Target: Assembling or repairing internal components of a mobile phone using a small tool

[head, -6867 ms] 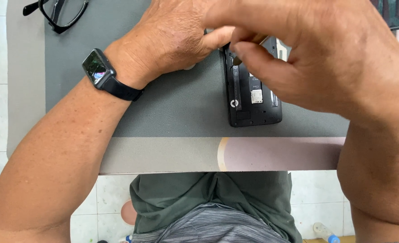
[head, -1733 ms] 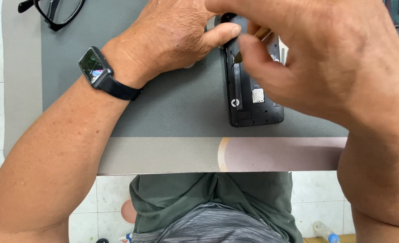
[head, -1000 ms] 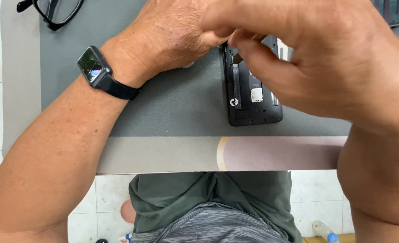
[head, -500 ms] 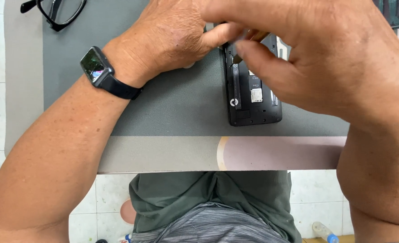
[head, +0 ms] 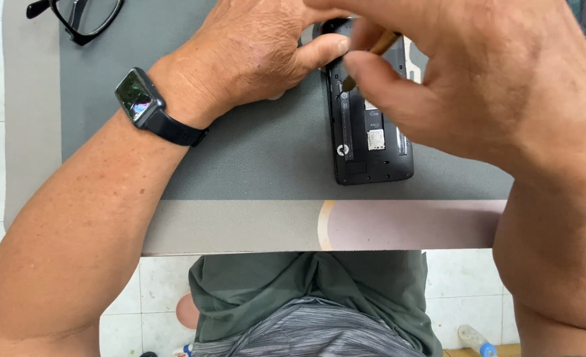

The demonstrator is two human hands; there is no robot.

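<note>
The opened phone [head: 371, 132] lies on the grey mat [head: 240, 152], at three o'clock from the watch [head: 137, 98]. The left hand [head: 253, 53] presses its thumb against the phone's top edge, fingers loosely curled. At twelve o'clock the right hand [head: 478, 73] pinches a thin brown tool [head: 372, 56] between closed fingertips.

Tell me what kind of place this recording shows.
Probably a small electronics repair bench. A black phone with its back cover off lies on a grey work mat; the left hand steadies it while the right hand works a thin wooden-handled tool into it. Black glasses lie nearby.
</note>
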